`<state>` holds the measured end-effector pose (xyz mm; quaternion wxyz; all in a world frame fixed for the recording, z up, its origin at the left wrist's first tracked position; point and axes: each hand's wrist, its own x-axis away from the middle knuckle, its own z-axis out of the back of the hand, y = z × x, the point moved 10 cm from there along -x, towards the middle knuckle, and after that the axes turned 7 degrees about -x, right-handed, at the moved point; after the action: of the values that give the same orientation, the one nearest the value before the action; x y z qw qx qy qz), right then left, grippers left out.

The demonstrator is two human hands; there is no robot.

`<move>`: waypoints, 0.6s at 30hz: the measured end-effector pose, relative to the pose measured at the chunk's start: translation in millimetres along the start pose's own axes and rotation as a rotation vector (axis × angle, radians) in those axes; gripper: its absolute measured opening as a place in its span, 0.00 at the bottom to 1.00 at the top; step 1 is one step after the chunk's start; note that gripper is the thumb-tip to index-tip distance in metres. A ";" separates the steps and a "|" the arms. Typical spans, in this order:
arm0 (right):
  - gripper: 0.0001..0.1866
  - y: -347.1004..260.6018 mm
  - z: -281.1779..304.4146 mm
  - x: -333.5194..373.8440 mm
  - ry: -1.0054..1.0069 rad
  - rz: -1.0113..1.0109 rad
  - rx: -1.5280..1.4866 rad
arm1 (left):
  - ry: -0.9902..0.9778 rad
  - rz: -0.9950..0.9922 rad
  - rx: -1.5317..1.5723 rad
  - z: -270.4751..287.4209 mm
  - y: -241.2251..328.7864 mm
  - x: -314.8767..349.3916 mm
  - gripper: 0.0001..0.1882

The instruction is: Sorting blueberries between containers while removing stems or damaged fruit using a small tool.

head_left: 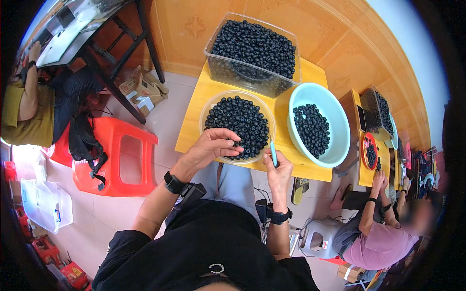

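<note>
My left hand (212, 147) hovers over the near rim of a clear round bowl (208, 107) filled with dark round beads (239, 123), its fingertips pinching one bead. Just right of that bowl, my right hand (278, 170) grips a thin light-blue stick (273, 153) held upright. A pale teal bowl (335, 121) with more dark beads sits to the right. At the back stands a clear rectangular tub (217, 63) heaped with beads. All rest on a small yellow table (196, 109).
A red plastic stool (116, 160) stands at left, next to a cardboard box (143, 92) and a dark metal table frame (114, 34). One person sits far left, another at lower right by a second yellow table (364, 177) with bead bowls. A clear bin (46, 203) lies on the floor.
</note>
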<state>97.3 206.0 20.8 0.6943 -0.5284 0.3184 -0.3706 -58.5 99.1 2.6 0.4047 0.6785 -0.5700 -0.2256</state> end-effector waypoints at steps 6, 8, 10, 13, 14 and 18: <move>0.08 1.8 -9.5 2.9 -0.022 -0.023 -0.048 | -0.096 -0.092 0.192 -2.5 -1.4 -1.6 0.07; 0.08 2.0 -9.4 3.3 -0.026 -0.033 -0.005 | -0.105 -0.103 0.229 -3.8 -1.0 -2.1 0.07; 0.08 2.1 -8.8 3.2 -0.032 -0.033 -0.009 | -0.110 -0.098 0.257 -5.1 -2.2 -2.5 0.06; 0.08 2.1 -11.0 5.0 -0.079 -0.029 -0.003 | -0.085 -0.061 0.246 -5.8 -9.5 -1.7 0.06; 0.08 0.1 -15.9 4.6 -0.123 -0.023 0.003 | -0.080 -0.071 0.248 -5.3 -8.9 -0.8 0.06; 0.10 -23.9 -35.1 8.7 -0.259 0.072 -0.004 | -0.042 -0.087 0.225 1.7 -10.3 3.9 0.09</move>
<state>68.4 177.1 35.2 0.7413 -0.5616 0.2455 -0.2733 -52.8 95.2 -6.1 0.3037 0.7389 -0.5702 -0.1915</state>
